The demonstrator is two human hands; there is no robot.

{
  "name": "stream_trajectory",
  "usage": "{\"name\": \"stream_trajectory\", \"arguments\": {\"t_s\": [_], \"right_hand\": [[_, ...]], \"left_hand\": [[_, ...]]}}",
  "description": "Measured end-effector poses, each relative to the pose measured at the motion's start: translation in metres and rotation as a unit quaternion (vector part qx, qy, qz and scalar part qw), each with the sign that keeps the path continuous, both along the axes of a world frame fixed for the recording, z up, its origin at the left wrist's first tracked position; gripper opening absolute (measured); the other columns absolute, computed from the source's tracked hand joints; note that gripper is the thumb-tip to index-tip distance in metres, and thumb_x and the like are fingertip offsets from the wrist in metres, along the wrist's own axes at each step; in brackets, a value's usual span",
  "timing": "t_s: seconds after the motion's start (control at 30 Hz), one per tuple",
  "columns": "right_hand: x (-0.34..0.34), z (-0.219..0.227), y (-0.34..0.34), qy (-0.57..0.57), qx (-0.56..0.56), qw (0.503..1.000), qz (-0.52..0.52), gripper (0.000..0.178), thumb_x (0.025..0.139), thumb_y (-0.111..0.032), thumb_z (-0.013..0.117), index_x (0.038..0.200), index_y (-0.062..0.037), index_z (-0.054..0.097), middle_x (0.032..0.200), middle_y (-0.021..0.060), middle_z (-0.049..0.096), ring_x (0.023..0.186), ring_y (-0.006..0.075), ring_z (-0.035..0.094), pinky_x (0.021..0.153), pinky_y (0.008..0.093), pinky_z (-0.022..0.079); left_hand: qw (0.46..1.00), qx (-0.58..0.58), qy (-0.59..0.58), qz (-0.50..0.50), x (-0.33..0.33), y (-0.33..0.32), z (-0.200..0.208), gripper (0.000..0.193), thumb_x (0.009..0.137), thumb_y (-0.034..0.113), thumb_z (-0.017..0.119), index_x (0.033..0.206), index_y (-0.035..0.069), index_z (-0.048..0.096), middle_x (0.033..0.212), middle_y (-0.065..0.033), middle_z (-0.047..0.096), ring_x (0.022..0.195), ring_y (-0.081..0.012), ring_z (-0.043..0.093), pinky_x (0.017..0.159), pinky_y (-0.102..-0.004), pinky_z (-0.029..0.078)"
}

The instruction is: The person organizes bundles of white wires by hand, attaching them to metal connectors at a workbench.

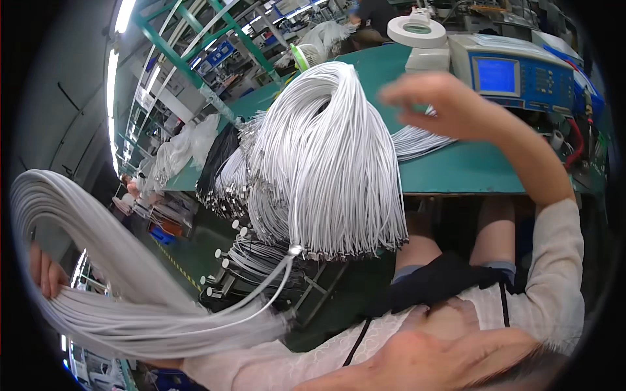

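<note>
The left hand [44, 272] sits at the far left edge of the view, well to the left of the big hanging bundle of white cables [332, 163], with its fingers curled tight around a second thick bunch of white cables [98, 274]. That held bunch arches up and over from the fist, then sweeps low and rightward toward the foot of the hanging bundle, where a few loose strands [274, 280] rise to the metal-tipped ends [297, 249] at the bundle's lower fringe. The left forearm is not clearly seen. The right arm comes up from the lower right in a pale sleeve [554, 260], bent sharply at the elbow, the bare forearm slanting up and left so that the right hand [433, 98] hovers just right of the top of the hanging bundle, above the green table [456, 169]. It is motion-blurred; its fingers look loosely bent and slightly apart, closed on nothing that can be made out. A smaller sheaf of white cables [420, 140] lies on the table just below that hand, right of the bundle. A blue-screened tester box [515, 75] stands farther right
</note>
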State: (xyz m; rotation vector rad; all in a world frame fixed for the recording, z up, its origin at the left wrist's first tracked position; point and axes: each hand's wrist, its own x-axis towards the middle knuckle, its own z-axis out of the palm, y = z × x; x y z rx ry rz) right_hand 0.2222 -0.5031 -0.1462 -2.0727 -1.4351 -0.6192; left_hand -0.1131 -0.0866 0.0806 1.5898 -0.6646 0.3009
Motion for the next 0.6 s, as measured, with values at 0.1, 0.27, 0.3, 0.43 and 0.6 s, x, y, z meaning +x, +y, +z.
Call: {"name": "stream_trajectory", "arguments": {"t_s": [0.1,0.27,0.3,0.43,0.6], "right_hand": [[-0.025,0.067,0.036,0.032,0.103,0.990,0.090,0.044,0.080,-0.022,0.061,0.119,-0.0092,0.047,0.101,0.0072,0.057,0.083,0.0153,0.055,0.069,0.0276,0.044],[-0.096,0.123,0.094,-0.160,0.172,0.958,0.166,0.083,0.060,-0.039,0.071,0.127,-0.0056,0.034,0.118,0.0199,0.046,0.106,0.0295,0.050,0.084,0.0339,0.044],[-0.104,0.127,0.096,-0.225,0.180,0.940,0.183,0.081,0.060,-0.033,0.071,0.126,-0.0043,0.034,0.116,0.0191,0.049,0.104,0.0288,0.051,0.083,0.0335,0.045],[-0.121,0.140,0.096,-0.154,-0.008,0.964,0.216,0.077,0.060,-0.021,0.069,0.126,-0.0035,0.034,0.106,0.0165,0.056,0.097,0.0267,0.056,0.081,0.0323,0.046],[-0.089,0.142,0.081,-0.307,0.018,0.951,0.023,0.060,0.063,-0.021,0.067,0.115,0.0002,0.045,0.094,0.0180,0.060,0.086,0.0256,0.060,0.073,0.0322,0.049]], "left_hand": [[0.994,0.017,0.109,0.016,-0.010,0.005,0.013,0.039,0.063,-0.004,0.066,0.088,-0.001,0.037,0.074,-0.0087,0.044,0.064,-0.0186,0.051,0.059,-0.0245,0.043],[0.948,0.087,0.277,-0.132,0.062,-0.031,-0.027,0.065,0.067,0.028,0.061,0.115,-0.008,0.036,0.085,-0.0222,0.054,0.066,-0.0229,0.059,0.058,-0.0270,0.053],[0.948,0.087,0.272,-0.143,0.076,-0.063,-0.038,0.065,0.067,0.028,0.061,0.115,-0.008,0.036,0.085,-0.0222,0.054,0.066,-0.0229,0.059,0.058,-0.0270,0.053],[0.992,0.077,0.103,0.006,0.105,-0.171,-0.079,0.060,0.059,0.012,0.056,0.111,-0.012,0.037,0.063,-0.0198,0.052,0.047,-0.0193,0.053,0.039,-0.0248,0.046],[0.913,0.242,-0.148,0.294,0.185,-0.181,-0.090,0.056,0.064,0.017,0.062,0.114,0.000,0.044,0.073,-0.0154,0.057,0.061,-0.0208,0.056,0.056,-0.0292,0.047]]}}
